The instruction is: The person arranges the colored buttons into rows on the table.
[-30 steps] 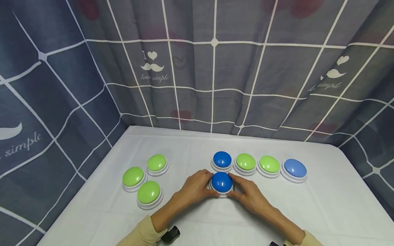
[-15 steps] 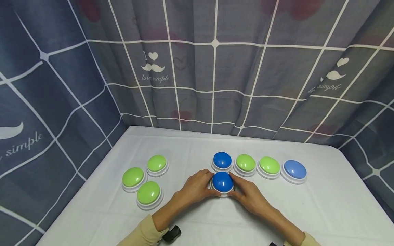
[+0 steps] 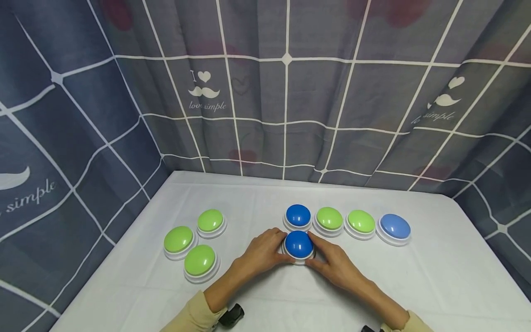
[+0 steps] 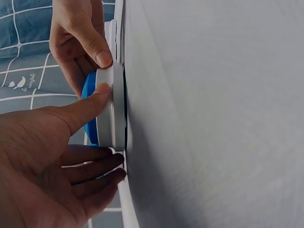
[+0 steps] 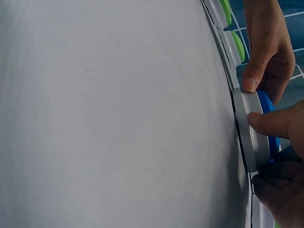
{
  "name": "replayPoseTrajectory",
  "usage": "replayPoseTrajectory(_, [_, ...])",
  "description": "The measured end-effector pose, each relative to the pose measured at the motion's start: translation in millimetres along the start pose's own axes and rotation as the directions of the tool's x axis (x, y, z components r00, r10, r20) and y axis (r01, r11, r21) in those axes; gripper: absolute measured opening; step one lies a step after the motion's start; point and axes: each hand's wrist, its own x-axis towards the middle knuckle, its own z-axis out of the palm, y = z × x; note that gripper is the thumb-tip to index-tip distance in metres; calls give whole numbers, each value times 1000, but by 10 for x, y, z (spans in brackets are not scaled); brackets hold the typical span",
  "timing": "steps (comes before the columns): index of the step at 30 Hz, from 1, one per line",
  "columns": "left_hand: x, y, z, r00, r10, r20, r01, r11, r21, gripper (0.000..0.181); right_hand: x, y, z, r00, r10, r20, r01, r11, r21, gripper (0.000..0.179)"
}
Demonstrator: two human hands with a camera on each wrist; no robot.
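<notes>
A round push button with a glossy blue dome (image 3: 299, 244) and a white base sits low at the table surface, between both hands. On its left side the left hand (image 3: 262, 252) grips the base, thumb at the near edge and fingers around the far side. The right hand (image 3: 335, 261) mirrors it on the other side. In the left wrist view the left thumb (image 4: 97, 97) presses the white rim, with the right thumb (image 4: 101, 56) at the rim too. Directly behind stands a second blue button (image 3: 298, 216), its base close to the held one.
Right of the rear blue button, a row continues with two green buttons (image 3: 329, 218) (image 3: 361, 222) and a lighter blue one (image 3: 395, 226). Three green buttons (image 3: 200, 260) cluster at the left. A white cloth covers the table (image 3: 257, 193); checked curtains (image 3: 257, 92) surround it.
</notes>
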Motion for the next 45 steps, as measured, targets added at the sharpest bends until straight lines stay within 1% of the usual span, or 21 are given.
replayPoseTrajectory(3, [-5, -9, -7, 1000, 11, -5, -11, 1000, 3, 60, 6, -8, 4, 1000, 8, 1, -8, 1000, 1, 71])
replayPoseTrajectory(7, [-11, -13, -24, 1000, 21, -11, -20, 999, 39, 60, 18, -23, 8, 1000, 22, -11, -22, 1000, 0, 72])
replayPoseTrajectory(13, [-63, 4, -93, 1000, -6, -11, 7, 998, 61, 67, 56, -64, 18, 996, 86, 5, -86, 996, 18, 75])
replayPoseTrajectory(15, [-104, 23, -144, 1000, -6, -17, 7, 998, 64, 69, 74, -76, 25, 997, 76, -12, -76, 997, 15, 74])
replayPoseTrajectory(18, [-205, 43, -224, 999, -6, -36, 8, 998, 66, 69, 93, -127, 42, 998, 52, -34, -52, 999, 15, 74])
replayPoseTrajectory(21, [-331, 28, -341, 997, -8, -72, 12, 999, 52, 67, 149, -238, 50, 998, 34, -45, -33, 999, 34, 73])
replayPoseTrajectory(25, [-581, -48, -498, 988, -41, -148, 46, 998, 32, 66, 250, -442, 80, 999, 42, -20, -40, 996, 74, 74])
replayPoseTrajectory(27, [-724, -95, -575, 979, -70, -193, 77, 997, 32, 65, 305, -543, 109, 1000, 28, -8, -27, 995, 94, 74])
replayPoseTrajectory(29, [-865, -145, -645, 967, -84, -242, 97, 994, 44, 64, 359, -634, 151, 1000, 2, 2, -3, 993, 119, 74])
replayPoseTrajectory(32, [-1071, -225, -739, 945, -110, -308, 135, 989, 61, 65, 439, -770, 235, 999, -47, 17, 44, 989, 144, 73])
replayPoseTrajectory(34, [-1225, -293, -783, 924, -138, -356, 175, 982, 73, 66, 493, -864, 307, 996, -81, 45, 73, 984, 161, 74])
replayPoseTrajectory(37, [-1479, -407, -819, 888, -220, -403, 265, 963, 57, 68, 562, -1004, 428, 986, -116, 120, 93, 979, 181, 76])
replayPoseTrajectory(39, [-1632, -487, -829, 867, -287, -406, 333, 942, 45, 70, 607, -1084, 512, 975, -138, 173, 104, 976, 190, 77])
replayPoseTrajectory(41, [-1743, -562, -835, 853, -348, -389, 389, 921, 30, 72, 649, -1147, 597, 964, -157, 217, 115, 974, 194, 78])
replayPoseTrajectory(43, [-1819, -630, -832, 845, -398, -356, 434, 900, 23, 75, 690, -1201, 689, 952, -170, 253, 126, 975, 181, 78])
replayPoseTrajectory(45, [-1874, -685, -817, 841, -432, -325, 460, 888, 12, 77, 728, -1244, 788, 943, -180, 280, 139, 977, 161, 78])
